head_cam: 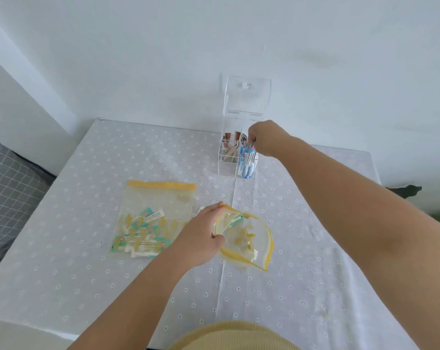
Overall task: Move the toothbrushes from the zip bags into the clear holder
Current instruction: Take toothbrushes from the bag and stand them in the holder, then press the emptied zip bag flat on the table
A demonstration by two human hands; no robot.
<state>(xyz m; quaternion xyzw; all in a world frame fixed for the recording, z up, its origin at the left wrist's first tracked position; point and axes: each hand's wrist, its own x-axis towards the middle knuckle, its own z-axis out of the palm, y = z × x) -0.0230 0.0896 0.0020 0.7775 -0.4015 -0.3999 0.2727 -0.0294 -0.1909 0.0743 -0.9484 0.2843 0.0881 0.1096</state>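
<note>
The clear holder (226,168) stands at the table's far side with its lid tipped up against the wall. Blue-wrapped toothbrushes (246,165) fill its front right compartment; brown packets sit in the back ones. My right hand (264,138) reaches over that compartment and pinches the top of a blue-wrapped toothbrush (250,148). My left hand (201,236) grips the mouth of an open yellow-rimmed zip bag (251,238), lifted slightly, with little left inside. A second zip bag (153,218), lying flat to the left, holds several green-wrapped toothbrushes.
A white cloth with small flowers covers the table (87,274). A white wall rises just behind the holder. A grey checked fabric (6,188) lies off the table's left edge.
</note>
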